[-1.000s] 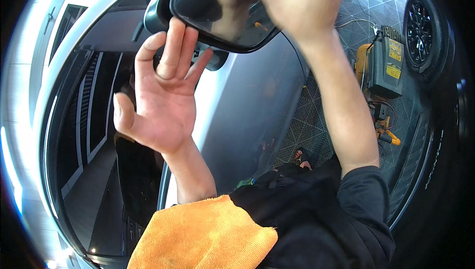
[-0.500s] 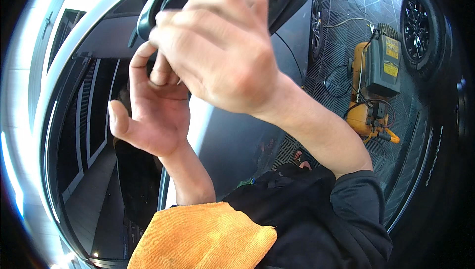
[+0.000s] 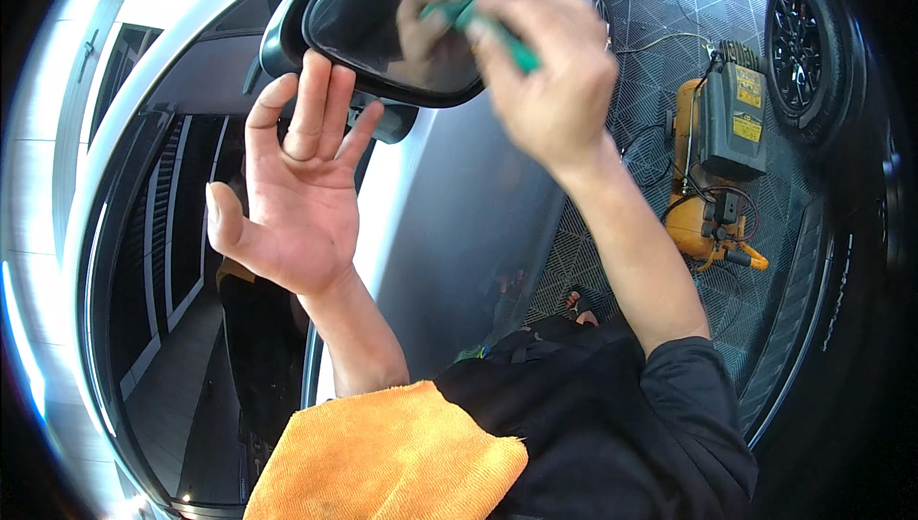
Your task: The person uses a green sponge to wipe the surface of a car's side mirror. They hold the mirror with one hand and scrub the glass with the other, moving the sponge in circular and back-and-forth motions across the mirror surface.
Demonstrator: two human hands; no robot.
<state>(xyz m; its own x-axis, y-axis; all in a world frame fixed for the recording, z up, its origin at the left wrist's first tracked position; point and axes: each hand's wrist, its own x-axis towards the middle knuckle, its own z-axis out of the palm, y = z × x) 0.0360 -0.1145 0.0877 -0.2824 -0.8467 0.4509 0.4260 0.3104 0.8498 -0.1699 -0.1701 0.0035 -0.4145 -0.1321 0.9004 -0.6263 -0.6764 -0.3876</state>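
A black side mirror (image 3: 368,18) of a grey car (image 3: 469,223) fills the top middle of the view. My left hand (image 3: 296,190) is held up just below it, palm toward me, fingers spread and the fingertips touching the mirror's lower edge. My right hand (image 3: 550,75) is raised in front of the mirror's right part, closed around a thin green tool (image 3: 497,27) that is blurred. The mirror glass reflects the hand and the tool.
An orange cloth (image 3: 382,458) lies over my left shoulder at the bottom. A yellow compressor-like machine (image 3: 717,156) with hoses stands on the dark tiled floor to the right. A black car wheel (image 3: 803,51) is at the upper right. The car's side window (image 3: 163,271) curves down the left.
My right hand swung down across the mirror and has come back up to its right part, with the green tool now showing. My left hand opened its fingers again below the mirror.
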